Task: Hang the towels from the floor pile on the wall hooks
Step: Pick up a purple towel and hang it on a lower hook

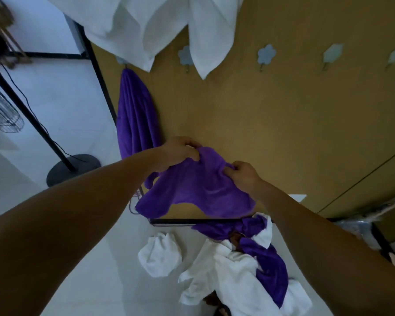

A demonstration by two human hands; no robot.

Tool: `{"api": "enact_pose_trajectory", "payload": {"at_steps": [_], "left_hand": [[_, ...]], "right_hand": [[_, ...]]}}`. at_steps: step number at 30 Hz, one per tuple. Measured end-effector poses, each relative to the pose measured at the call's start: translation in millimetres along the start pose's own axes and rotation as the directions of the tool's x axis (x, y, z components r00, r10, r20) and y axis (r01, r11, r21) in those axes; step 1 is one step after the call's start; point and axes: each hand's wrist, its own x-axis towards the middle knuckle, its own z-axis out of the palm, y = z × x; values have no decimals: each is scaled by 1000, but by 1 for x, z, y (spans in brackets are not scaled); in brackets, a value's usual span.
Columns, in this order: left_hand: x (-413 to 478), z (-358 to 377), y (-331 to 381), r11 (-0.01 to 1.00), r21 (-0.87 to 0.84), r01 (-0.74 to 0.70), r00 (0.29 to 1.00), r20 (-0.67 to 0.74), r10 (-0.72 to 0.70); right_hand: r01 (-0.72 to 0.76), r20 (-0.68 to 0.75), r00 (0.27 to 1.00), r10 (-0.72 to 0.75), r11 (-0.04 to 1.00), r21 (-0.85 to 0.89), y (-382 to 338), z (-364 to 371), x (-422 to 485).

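Both hands have their fingers bunched into the top edge of a purple towel (198, 185), left hand (180, 153) and right hand (243, 175) close together, held above the floor pile (233, 265), with the free flower hooks (266, 54) higher up, right-hand side nearer.

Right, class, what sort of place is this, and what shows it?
Likely an indoor room set up for hanging towels: flower-shaped wall hooks, a hung purple towel, a towel pile on the floor.
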Motion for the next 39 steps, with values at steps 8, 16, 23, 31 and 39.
{"api": "enact_pose_trajectory", "payload": {"at_steps": [8,16,23,31,39], "left_hand": [[-29,-3,42,964,116,-239,956,204,212],[-54,-27,73,934,228,-275,941,264,213],[-64,-60,86,670,688,-280,960,210,185],[-67,-73,89,629,734,-256,952,78,296],[-58,-72,81,577,807,-131,991,89,100]], "right_hand": [[158,206,953,-222,945,287,-50,-22,-37],[144,376,873,-311,901,410,-79,-33,-52],[187,480,835,-271,958,217,-96,-43,-49],[249,343,916,-207,965,-84,-97,-49,-35],[349,225,906,-358,934,78,-105,-61,-34]]}}
